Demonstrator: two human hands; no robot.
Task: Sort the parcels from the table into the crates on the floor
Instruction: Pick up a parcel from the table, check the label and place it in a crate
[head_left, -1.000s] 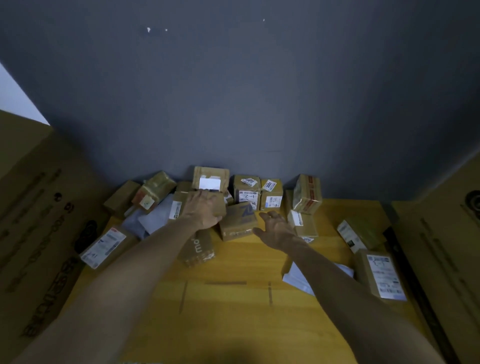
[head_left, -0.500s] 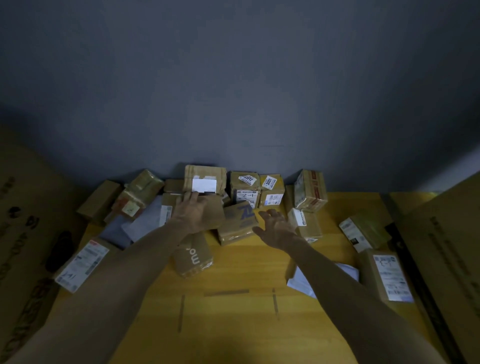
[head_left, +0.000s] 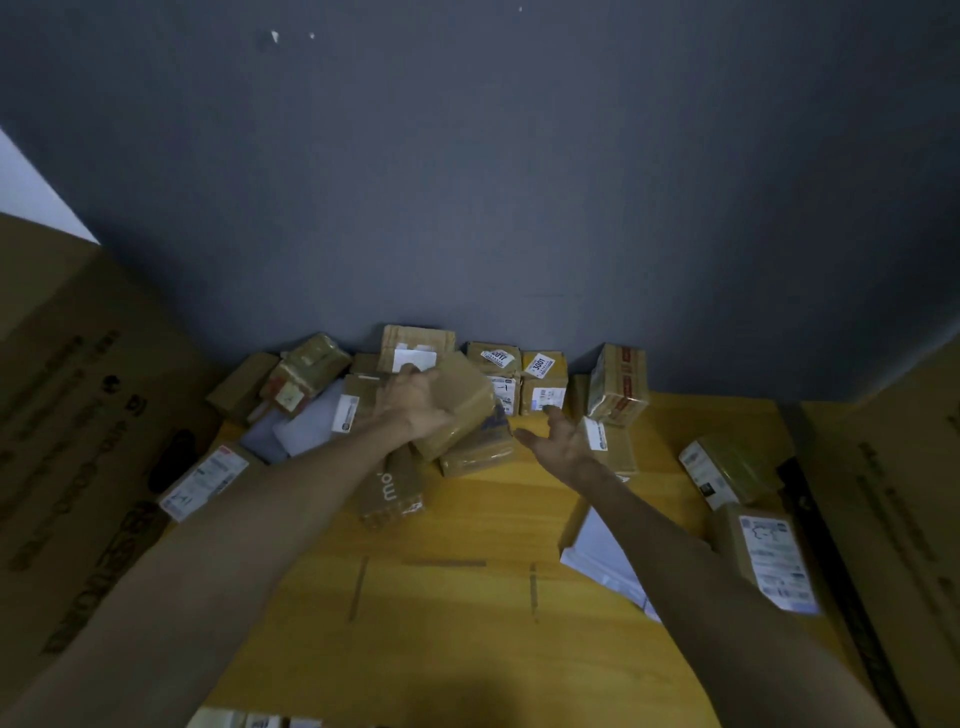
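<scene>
Left hand (head_left: 415, 402) grip closed round a plain brown parcel (head_left: 457, 402), tilted, raised off the pile at the back of the yellow desk (head_left: 467, 597). Right hand (head_left: 563, 441) just beside it — grip wide, fingers spread, holding nothing. Under the raised parcel, a taped box (head_left: 480, 452) and a box printed "mo" (head_left: 392, 488). Labelled cartons along the grey wall (head_left: 519, 182); a white mailer (head_left: 597, 551) beneath the right forearm.

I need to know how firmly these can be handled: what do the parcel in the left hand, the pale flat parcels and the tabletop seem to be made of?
Parcel in the left hand: brown corrugated cardboard wrapped in glossy clear tape, judging by the sheen. Pale flat parcels: apparently soft plastic mailer bags, smooth, limp and whitish. Tabletop: looks like yellowish wood or wood laminate with faint grain; which one is unclear.
</scene>
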